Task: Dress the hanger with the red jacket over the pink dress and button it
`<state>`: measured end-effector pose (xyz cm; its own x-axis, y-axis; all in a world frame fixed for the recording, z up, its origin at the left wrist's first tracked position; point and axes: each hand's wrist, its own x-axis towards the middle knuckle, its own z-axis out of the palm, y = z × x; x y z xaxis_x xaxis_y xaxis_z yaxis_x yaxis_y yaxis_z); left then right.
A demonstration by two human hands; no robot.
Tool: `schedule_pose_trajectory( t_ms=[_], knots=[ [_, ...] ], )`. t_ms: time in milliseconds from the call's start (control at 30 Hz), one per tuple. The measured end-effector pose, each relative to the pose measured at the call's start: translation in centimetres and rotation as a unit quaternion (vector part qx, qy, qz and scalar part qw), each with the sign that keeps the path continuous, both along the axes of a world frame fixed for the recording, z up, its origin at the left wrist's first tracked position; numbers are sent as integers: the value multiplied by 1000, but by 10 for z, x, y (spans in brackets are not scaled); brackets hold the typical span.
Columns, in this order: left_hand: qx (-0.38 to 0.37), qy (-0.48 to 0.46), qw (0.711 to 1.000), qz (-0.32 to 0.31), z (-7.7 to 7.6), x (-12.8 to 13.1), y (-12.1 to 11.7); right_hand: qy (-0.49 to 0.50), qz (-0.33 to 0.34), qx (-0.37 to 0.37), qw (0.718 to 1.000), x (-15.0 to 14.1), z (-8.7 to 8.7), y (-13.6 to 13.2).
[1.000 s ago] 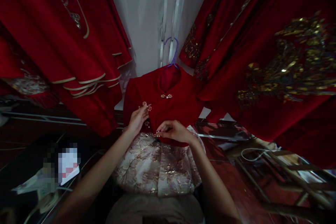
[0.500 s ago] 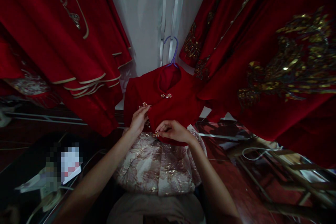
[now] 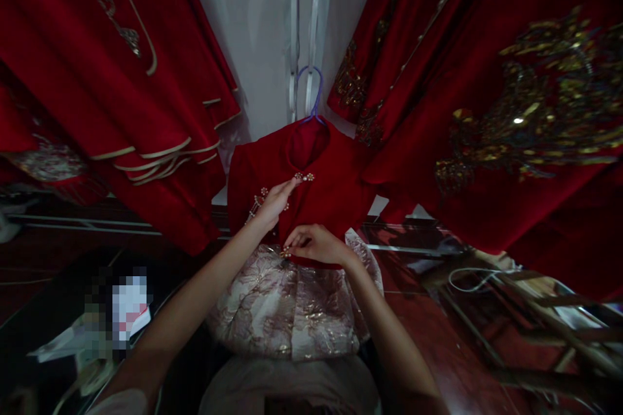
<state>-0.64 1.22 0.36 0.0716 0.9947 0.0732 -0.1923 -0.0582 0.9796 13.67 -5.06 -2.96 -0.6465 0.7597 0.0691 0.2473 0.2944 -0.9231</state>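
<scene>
Red jacket (image 3: 331, 201) on purple hanger (image 3: 318, 91), hem against brocade cloth (image 3: 292, 311). Left hand (image 3: 275, 204) — fingers nearly straight, tips at neck clasp (image 3: 307, 177), grip unclear. Right hand (image 3: 316, 243) curled, pinching hem clasp (image 3: 285, 251). Neck clasp looks joined — whether the lower front is fastened, can't tell.

The head camera looks forward and down from above and in front of the red top (image 3: 326, 201), near it.
</scene>
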Motion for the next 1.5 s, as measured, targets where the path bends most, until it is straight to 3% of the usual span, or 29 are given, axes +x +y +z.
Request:
schedule_pose_trajectory(
  t_ms=[133,267,333,433,500,567,667,733,833,1067,1200,1400,1500],
  knots=[
    [-67,-65,995,47,7,13,9,1,-5,-6,1000,2,2,1],
    [-115,-119,980,107,0,25,19,1,1,-17,1000,10,5,2],
    [-79,-96,981,149,-3,29,23,2,17,-27,999,15,7,1],
    [62,24,980,188,-5,27,27,-4,34,-40,999,21,12,0],
    [176,150,948,218,-2,21,27,-8,34,-43,998,23,14,0],
    [263,291,890,234,2,13,27,-10,33,-45,998,23,17,-1],
    [342,462,793,202,10,1,23,-6,29,-48,998,24,19,-1],
    [364,527,747,177,16,-4,20,1,31,-50,998,25,20,-2],
    [381,579,704,155,24,-9,19,7,36,-51,998,26,20,-1],
    [456,616,640,54,39,-14,23,11,43,-58,997,25,18,-1],
    [471,618,629,35,40,-14,26,18,38,-55,998,25,17,-1],
    [464,566,681,14,42,-12,29,14,44,-55,997,27,16,1],
    [468,562,682,-10,47,-12,28,6,53,-57,997,26,16,0]
  ],
)
